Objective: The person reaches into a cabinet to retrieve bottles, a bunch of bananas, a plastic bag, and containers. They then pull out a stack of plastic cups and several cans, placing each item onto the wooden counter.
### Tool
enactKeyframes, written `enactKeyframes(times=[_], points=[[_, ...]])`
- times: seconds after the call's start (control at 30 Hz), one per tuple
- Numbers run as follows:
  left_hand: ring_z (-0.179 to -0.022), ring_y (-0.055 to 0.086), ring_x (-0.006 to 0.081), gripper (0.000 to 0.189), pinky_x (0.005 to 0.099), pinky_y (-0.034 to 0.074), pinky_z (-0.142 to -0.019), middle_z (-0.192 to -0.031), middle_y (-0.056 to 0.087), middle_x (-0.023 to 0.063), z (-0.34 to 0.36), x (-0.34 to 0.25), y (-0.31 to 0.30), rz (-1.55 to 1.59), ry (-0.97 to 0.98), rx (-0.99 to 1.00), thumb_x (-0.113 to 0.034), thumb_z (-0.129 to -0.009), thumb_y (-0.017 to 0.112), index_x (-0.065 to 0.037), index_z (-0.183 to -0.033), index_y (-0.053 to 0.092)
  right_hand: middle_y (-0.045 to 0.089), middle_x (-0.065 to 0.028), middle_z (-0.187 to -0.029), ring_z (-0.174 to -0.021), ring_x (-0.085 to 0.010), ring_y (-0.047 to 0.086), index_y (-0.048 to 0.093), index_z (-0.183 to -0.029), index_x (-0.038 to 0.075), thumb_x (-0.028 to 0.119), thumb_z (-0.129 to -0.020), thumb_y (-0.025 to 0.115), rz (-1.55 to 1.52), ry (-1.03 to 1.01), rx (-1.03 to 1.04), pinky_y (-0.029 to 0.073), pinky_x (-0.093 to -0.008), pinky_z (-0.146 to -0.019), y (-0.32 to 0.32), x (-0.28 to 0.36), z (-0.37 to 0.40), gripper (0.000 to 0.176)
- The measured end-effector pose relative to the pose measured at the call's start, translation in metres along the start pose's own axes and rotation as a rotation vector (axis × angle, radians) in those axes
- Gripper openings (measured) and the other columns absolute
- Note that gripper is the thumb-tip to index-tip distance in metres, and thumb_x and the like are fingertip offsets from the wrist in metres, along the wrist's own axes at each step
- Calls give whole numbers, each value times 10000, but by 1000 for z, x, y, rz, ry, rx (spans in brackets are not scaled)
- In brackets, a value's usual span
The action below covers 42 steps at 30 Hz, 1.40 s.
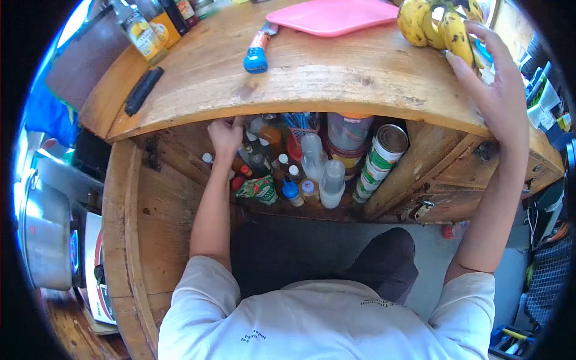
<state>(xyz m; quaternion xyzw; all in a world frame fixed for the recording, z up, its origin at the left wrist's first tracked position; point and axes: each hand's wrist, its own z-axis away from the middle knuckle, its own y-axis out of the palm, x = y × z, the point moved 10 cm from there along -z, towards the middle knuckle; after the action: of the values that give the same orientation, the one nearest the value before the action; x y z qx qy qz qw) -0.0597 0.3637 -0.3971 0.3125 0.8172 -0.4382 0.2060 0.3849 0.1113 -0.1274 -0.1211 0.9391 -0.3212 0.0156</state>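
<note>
The person's left hand [225,138] is inside the cupboard [123,222], just under the front edge of the worktop [336,78], with the fingers curled; whether it pinches something, one cannot tell, because the edge hides the fingertips. The right hand [501,96] is spread at the bananas [453,36], thumb and fingers on two sides of the bunch, and its wrist lies near the worktop edge – perhaps this gives the body some support while the other arm goes low. On the cupboard shelf, two clear bottles [332,186] stand beside a stack of cans [379,162], probably crowded so to save room. A green packet [257,189] leans among smaller bottles, which may hold it up. The pink tray [336,17] lies far back, well apart from the left hand.
</note>
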Motion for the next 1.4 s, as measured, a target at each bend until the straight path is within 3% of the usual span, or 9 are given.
enactKeyframes(times=[0.23, 0.47, 0.63, 0.67, 0.8, 0.93, 0.97, 1.03, 1.4], points=[[-540, 633, 158, 283, 311, 512, -561, -658, 678, 93, 79, -158, -156, 50, 417, -164, -208, -818, 836, 14, -940, 709, 611, -210, -1303, -1264, -390, 560, 598, -1270, 20, 179, -837, 766, -14, -15, -136, 414, -454, -1116, -18, 19, -3, 491], [-608, 654, 122, 150, 282, 573, -599, -758, 679, 35, 72, -221, -217, 666, 43, 279, -25, -815, 769, 22, -944, 709, 576, -198, -1346, -1320, -396, 499, 563, -1282, 14, 184, -824, 753, -21, 38, -68, 384, -474, -1149, -18, 23, -5, 524], [-552, 614, 112, 233, 442, 656, -692, -645, 598, 46, 26, -290, -345, 978, 384, -48, -168, -958, 689, 65, -969, 693, 580, -191, -1324, -1308, -396, 503, 562, -1274, 21, 197, -817, 755, -40, 41, -44, 387, -484, -1144, -18, 23, -5, 526], [-707, 665, 156, 234, 441, 643, -734, -745, 623, 50, 11, -279, -380, 972, 286, -207, -176, -987, 659, 48, -1053, 674, 581, -185, -1321, -1302, -390, 506, 567, -1262, 19, 198, -817, 754, -40, 31, -58, 399, -482, -1133, -19, 23, -5, 515], [-544, 353, 82, 221, 307, 543, -680, -637, 348, -60, -44, -312, -472, 705, 412, -546, -224, -982, 718, -3, -981, 702, 579, -177, -1328, -1296, -382, 512, 573, -1250, 15, 199, -818, 752, -21, 54, -62, 409, -479, -1126, -22, 25, -5, 503], [-658, 702, 147, 484, 295, 532, -640, -675, 694, 77, -137, -342, -462, -253, 313, -649, -476, -856, 765, -16, -1003, 784, 577, -171, -1335, -1302, -376, 513, 578, -1244, 9, 217, -817, 751, -52, 59, -61, 411, -477, -1125, -23, 23, -4, 506], [-748, 741, 296, 408, 421, 558, -723, -744, 741, 136, -155, -334, -448, -327, 342, -659, -428, -851, 747, -28, -914, 797, 577, -171, -1338, -1304, -377, 513, 579, -1245, 8, 224, -816, 751, -48, 65, -54, 411, -478, -1126, -22, 23, -4, 509], [-852, 749, 360, 463, 456, 574, -800, -861, 758, 196, -185, -315, -425, -462, 578, -712, -435, -860, 744, 19, -948, 762, 576, -172, -1341, -1305, -378, 513, 578, -1245, 5, 226, -815, 752, -49, 69, -58, 411, -477, -1127, -21, 21, -4, 513], [-1105, 711, 373, 507, 477, 565, -952, -1139, 747, 199, -232, -199, -386, -541, -129, -560, -490, -887, 710, -71, -1169, 748, 571, -185, -1364, -1320, -393, 503, 573, -1255, -2, 217, -811, 753, -40, 63, -30, 397, -471, -1142, -17, 21, -6, 528]])
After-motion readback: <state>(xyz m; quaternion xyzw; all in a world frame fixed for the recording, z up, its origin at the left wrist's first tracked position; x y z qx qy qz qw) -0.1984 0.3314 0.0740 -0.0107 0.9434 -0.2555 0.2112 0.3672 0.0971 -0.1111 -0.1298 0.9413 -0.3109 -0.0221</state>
